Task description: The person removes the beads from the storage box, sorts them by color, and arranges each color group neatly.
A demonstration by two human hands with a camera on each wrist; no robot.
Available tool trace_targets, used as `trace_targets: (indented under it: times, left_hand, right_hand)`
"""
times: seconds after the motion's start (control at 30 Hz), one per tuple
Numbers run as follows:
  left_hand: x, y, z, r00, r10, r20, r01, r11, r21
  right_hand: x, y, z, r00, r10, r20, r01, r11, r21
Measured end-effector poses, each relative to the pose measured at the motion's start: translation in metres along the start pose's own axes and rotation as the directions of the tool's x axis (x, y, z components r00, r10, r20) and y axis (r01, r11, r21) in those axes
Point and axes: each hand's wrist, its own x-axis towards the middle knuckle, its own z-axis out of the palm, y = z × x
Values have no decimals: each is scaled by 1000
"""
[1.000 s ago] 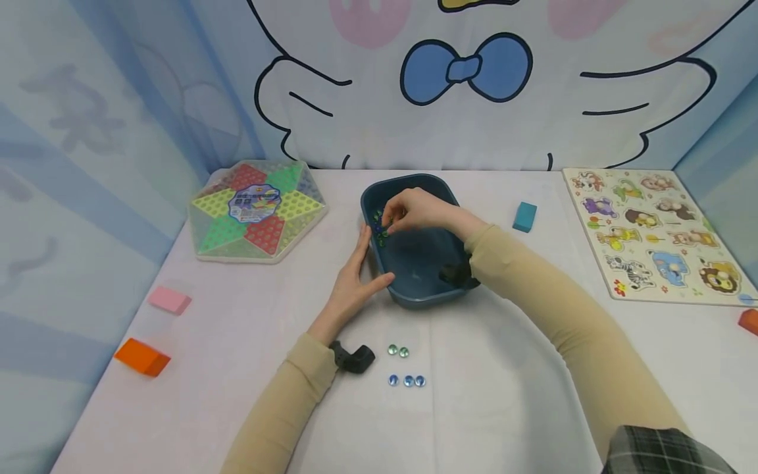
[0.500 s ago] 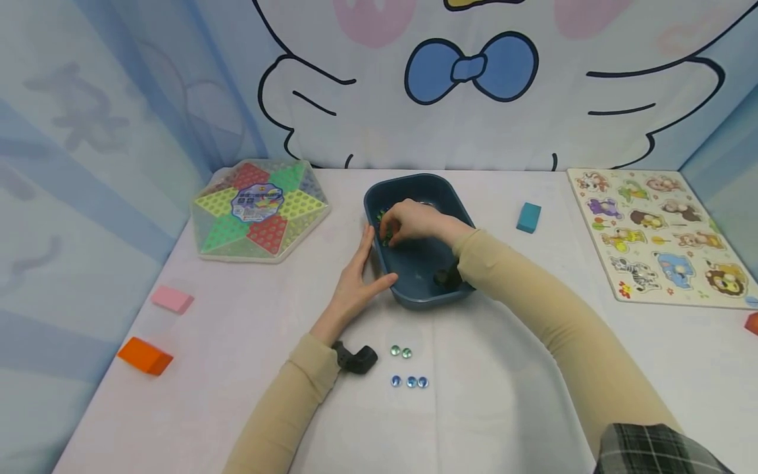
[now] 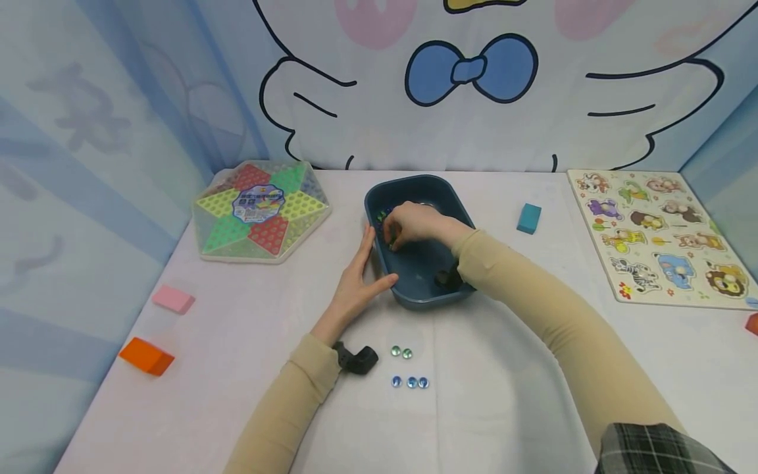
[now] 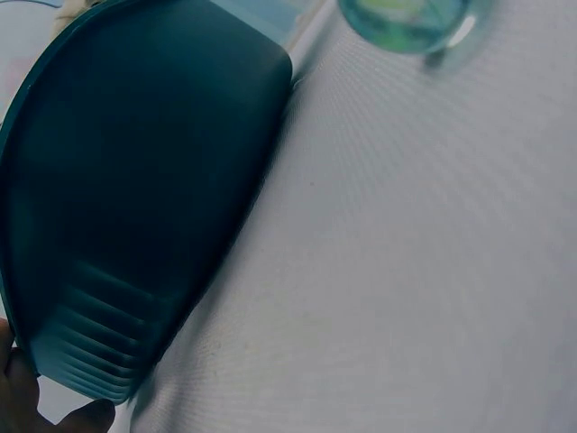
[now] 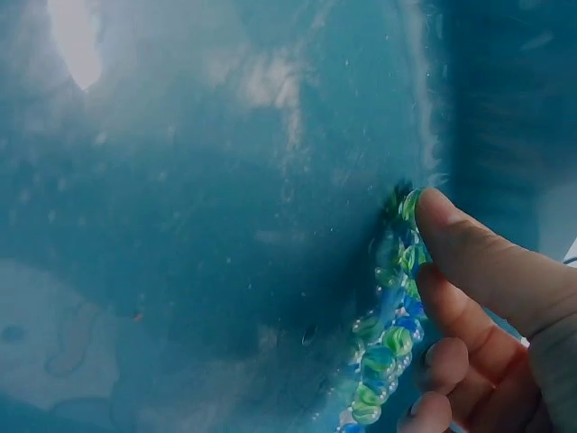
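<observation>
A dark blue bin [image 3: 450, 197] stands mid-table. My left hand [image 3: 364, 263] rests flat against its left outer wall, fingers straight, thumb at the front corner. The left wrist view shows that outer wall [image 4: 135, 207] and a fingertip [image 4: 18, 397] at the bottom left. My right hand [image 3: 393, 234] reaches into the bin, its fingers curled onto green and blue marbles [image 5: 388, 343] heaped along the left inner wall [image 5: 225, 225]. The thumb [image 5: 469, 262] touches the top marble. On the table in front lie two green marbles [image 3: 401, 353] and three blue marbles [image 3: 410, 382].
A hexagonal checkers board [image 3: 259, 210] sits at the back left and an animal puzzle board [image 3: 657, 234] at the right. A teal block [image 3: 528, 218], pink block [image 3: 172, 299] and orange block [image 3: 146, 356] lie about. A printed backdrop closes the table's far side.
My right hand has sunk lower into the bin and curled tighter over the marbles by the left wall. The left hand and the marbles on the table have not moved.
</observation>
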Motion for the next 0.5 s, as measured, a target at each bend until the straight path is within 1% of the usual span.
trace_targets:
  times: [0.17, 0.27, 0.37, 0.5]
  left_hand:
    - [0, 0, 0, 1000, 1, -6, -1, 1000, 7]
    - [0, 0, 0, 1000, -11, -4, 11, 1000, 12]
    - [0, 0, 0, 1000, -26, 3, 26, 1000, 11]
    - [0, 1, 0, 999, -33, 11, 33, 999, 8]
  right_hand:
    - [-2, 4, -1, 999, 9, 32, -10, 1000, 15]
    - [-4, 8, -4, 998, -7, 61, 4, 999, 42]
    - [-10, 12, -11, 997, -22, 70, 14, 993, 114]
    - [-25, 17, -27, 1000, -23, 21, 18, 976, 218]
